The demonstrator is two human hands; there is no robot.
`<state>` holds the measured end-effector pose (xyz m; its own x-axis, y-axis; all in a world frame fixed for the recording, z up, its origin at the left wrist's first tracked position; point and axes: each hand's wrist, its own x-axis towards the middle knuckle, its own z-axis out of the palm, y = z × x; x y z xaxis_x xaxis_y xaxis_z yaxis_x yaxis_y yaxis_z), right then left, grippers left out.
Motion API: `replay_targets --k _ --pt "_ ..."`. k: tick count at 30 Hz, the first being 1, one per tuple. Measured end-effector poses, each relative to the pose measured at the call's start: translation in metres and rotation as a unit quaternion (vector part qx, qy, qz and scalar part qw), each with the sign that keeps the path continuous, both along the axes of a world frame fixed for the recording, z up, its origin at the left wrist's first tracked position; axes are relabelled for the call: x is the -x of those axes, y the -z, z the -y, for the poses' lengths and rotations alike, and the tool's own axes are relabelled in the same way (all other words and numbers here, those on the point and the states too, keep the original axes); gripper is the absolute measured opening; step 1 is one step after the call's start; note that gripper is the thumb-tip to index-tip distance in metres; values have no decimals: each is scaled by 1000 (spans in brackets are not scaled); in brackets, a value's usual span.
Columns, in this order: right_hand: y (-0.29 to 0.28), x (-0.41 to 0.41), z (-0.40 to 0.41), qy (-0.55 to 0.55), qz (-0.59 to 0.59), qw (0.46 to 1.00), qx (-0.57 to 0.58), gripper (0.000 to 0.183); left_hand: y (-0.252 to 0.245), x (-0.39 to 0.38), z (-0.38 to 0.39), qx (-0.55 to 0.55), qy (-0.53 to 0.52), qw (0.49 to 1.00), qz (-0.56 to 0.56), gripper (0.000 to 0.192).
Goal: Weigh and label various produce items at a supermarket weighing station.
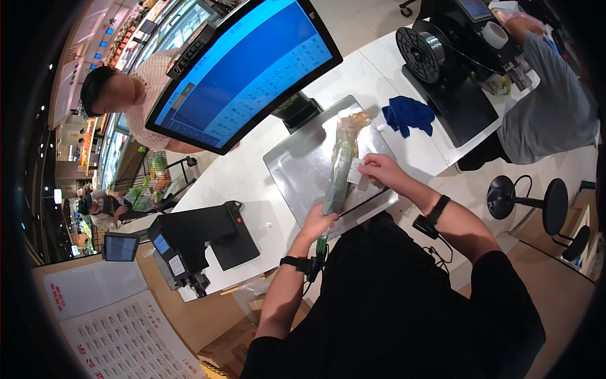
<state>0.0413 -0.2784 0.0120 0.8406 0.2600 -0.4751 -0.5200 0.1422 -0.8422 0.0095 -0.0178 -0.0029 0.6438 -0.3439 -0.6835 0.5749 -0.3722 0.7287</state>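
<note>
A long green vegetable in a clear plastic bag (338, 177) lies slantwise over the metal weighing plate (296, 166). My left hand (319, 221) is closed around its near end, where green stalks or leaves stick out below the fist. Between the thumb and fingers of my right hand (378, 171) is a small white printed label (354, 171), held at the right side of the bag. Whether the label touches the bag cannot be told. Above the plate stands a large touch screen (246, 71) with a blue display.
A blue cloth (409, 116) lies right of the plate, near a black machine with a wire spool (419, 54). Another black device (203, 237) stands at the left. One person (544, 104) is at the right; another (151, 90) stands behind the screen, near a shopping cart (151, 175).
</note>
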Motion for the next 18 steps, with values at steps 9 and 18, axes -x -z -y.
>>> replay_targets --k 9,18 --pt "28 -17 -20 10 -28 999 -20 15 1 0 -4 17 12 1000 8 15" --pt "36 -9 -15 16 -16 996 -81 16 -18 -3 -3 173 -98 977 -80 13"
